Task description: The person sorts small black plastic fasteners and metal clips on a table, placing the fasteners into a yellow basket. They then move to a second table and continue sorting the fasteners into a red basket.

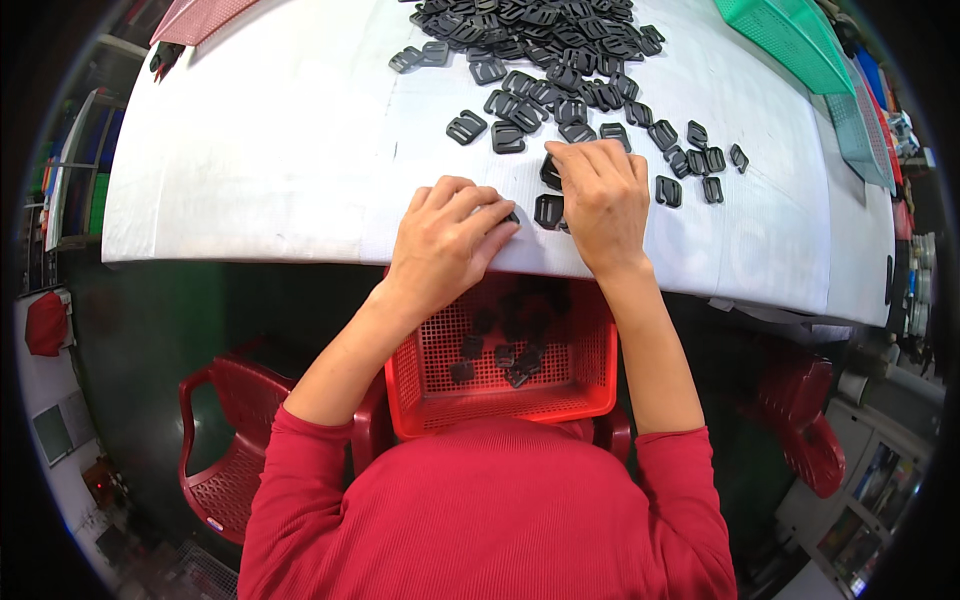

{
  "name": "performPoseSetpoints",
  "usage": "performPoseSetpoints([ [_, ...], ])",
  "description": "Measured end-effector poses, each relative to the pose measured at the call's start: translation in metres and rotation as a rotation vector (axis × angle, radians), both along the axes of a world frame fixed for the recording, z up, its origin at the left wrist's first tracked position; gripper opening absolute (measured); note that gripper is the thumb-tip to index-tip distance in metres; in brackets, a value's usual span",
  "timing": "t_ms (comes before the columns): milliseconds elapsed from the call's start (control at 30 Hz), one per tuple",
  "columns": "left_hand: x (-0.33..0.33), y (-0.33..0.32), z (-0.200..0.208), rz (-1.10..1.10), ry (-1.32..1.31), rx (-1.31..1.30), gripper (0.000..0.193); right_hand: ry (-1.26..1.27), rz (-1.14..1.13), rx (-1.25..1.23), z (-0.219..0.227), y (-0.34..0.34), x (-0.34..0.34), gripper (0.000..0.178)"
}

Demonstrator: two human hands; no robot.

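Note:
Near the table's front edge, my left hand [450,235] has its fingers curled together around a black plastic strap buckle [513,217], of which only a small part shows past the fingertips. To its right, my right hand [605,195] bends its fingers down over another black buckle [550,174], partly covered by the fingers. One more buckle [547,211] lies flat between the two hands, beside the right thumb side. Beyond the hands, a large heap of the same buckles [540,35] fills the far middle of the table, with several loose ones [466,127] scattered around.
On my lap, below the table's front edge, sits a red perforated basket [402,400] with several buckles inside. The white-covered table [250,170] carries a pink basket [205,18] far left and a green basket [790,45] far right. Dark red chairs [235,400] stand below.

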State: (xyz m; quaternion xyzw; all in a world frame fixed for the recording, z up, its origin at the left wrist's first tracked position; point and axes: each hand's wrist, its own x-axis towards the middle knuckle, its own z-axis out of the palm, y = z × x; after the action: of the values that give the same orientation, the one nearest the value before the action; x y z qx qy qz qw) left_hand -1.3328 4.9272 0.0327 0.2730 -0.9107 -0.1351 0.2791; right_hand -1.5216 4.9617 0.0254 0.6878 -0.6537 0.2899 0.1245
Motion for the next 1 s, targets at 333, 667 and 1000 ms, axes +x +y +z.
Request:
performPoseSetpoints([
  [333, -0.020, -0.043, -0.004, 0.058, -0.139, -0.158, 0.036, 0.093, 0.087, 0.008, 0.002, -0.004, 0.007, 0.023],
  [667, 0.000, -0.046, -0.002, 0.196, -0.121, -0.251, 0.033, -0.208, 0.078, 0.058, 0.011, -0.031, 0.011, 0.019],
  [1000, -0.029, -0.078, -0.014, 0.060, -0.093, -0.310, 0.026, -0.124, 0.047, 0.140, 0.010, -0.033, 0.014, 0.014],
])
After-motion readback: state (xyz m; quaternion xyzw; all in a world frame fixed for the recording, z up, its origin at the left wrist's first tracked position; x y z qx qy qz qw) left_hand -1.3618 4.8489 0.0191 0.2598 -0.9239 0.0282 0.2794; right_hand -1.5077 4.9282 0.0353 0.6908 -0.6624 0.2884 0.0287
